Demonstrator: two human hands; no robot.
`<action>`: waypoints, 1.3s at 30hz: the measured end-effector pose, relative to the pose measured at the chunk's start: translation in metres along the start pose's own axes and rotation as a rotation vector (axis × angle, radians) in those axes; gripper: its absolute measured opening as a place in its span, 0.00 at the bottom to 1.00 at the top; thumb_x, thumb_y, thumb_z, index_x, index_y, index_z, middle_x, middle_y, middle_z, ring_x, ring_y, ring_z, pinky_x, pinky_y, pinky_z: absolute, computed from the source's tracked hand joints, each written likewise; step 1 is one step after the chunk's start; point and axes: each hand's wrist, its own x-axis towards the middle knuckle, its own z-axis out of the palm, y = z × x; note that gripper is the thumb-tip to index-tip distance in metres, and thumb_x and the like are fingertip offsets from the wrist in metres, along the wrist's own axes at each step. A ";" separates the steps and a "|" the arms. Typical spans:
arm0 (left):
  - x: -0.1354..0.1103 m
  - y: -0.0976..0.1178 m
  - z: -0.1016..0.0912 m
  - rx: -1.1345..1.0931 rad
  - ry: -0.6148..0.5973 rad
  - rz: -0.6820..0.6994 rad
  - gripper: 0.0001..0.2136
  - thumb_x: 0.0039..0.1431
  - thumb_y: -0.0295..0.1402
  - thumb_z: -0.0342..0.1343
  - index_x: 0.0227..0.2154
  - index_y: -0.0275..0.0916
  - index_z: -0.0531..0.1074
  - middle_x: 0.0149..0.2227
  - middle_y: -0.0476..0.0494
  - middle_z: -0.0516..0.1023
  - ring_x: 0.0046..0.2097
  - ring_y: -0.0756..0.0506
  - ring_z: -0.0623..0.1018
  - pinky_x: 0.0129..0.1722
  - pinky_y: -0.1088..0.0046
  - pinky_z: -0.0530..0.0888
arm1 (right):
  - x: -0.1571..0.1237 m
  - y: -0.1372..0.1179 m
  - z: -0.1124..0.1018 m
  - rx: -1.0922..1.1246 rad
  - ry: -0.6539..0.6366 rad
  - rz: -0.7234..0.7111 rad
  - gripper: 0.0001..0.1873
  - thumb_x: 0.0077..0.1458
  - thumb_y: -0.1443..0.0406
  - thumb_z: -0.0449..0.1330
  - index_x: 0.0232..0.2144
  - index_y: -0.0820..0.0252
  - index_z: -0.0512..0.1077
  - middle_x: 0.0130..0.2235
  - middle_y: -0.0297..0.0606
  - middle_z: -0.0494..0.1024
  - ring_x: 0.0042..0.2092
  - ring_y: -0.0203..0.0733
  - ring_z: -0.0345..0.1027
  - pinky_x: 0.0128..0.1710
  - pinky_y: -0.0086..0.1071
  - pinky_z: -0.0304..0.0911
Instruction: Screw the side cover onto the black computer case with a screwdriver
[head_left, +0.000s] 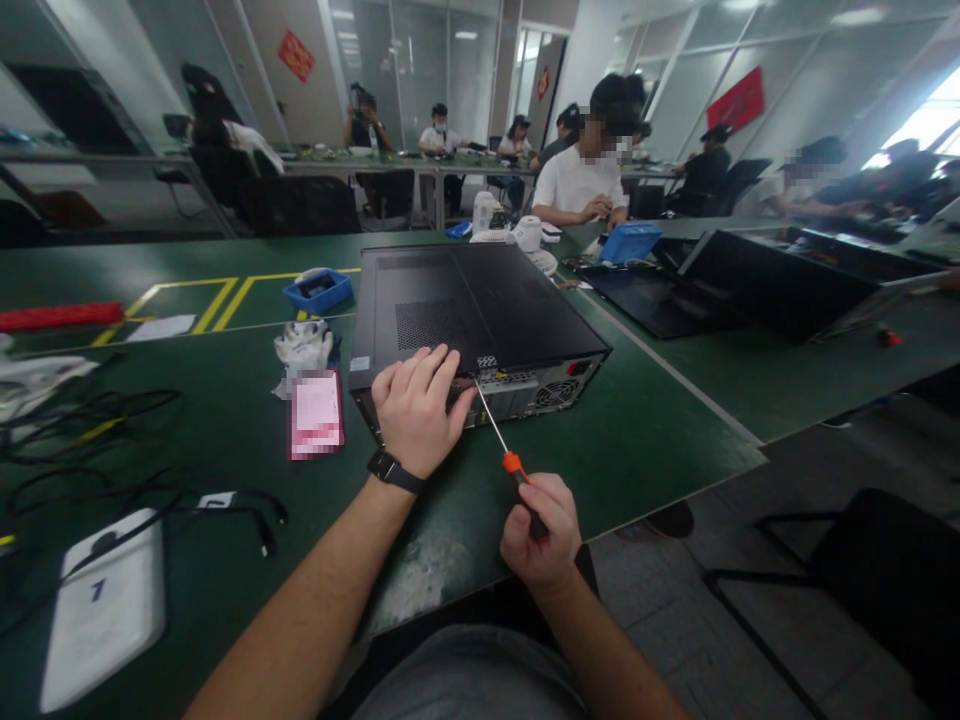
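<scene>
A black desktop computer case [480,310] lies on its side on the green table, its rear panel towards me. My left hand [421,405] rests over the near edge of the case, fingers laid on the top cover and thumb stretched towards the rear panel. My right hand [544,530] is closed around the handle of a screwdriver [512,461] with an orange and black grip. Its shaft slants up to the rear edge of the case, and the tip ends beside my left thumb. Whatever the tip touches is too small to make out.
Left of the case are a blue bin [319,291], gloves [304,345] and a pink-edged card [316,415]. Black cables [112,480] and a white device [105,610] lie nearer. Rightward are another opened case [780,280] and a blue box [631,243]. A co-worker [581,185] sits opposite.
</scene>
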 end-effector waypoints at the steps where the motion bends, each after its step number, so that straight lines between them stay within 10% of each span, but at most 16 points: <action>1: 0.000 0.000 0.000 0.001 0.001 0.002 0.21 0.66 0.40 0.59 0.60 0.45 0.73 0.61 0.41 0.78 0.62 0.35 0.76 0.62 0.50 0.61 | 0.000 0.000 0.000 -0.002 -0.001 -0.001 0.17 0.64 0.70 0.56 0.55 0.62 0.68 0.41 0.44 0.75 0.40 0.43 0.72 0.35 0.40 0.75; 39: 0.000 -0.001 0.002 -0.048 -0.014 -0.019 0.21 0.66 0.39 0.59 0.61 0.45 0.73 0.62 0.40 0.77 0.62 0.33 0.75 0.62 0.48 0.61 | -0.001 0.001 0.000 -0.014 -0.025 -0.021 0.18 0.63 0.70 0.56 0.55 0.60 0.68 0.41 0.44 0.75 0.39 0.43 0.73 0.34 0.40 0.76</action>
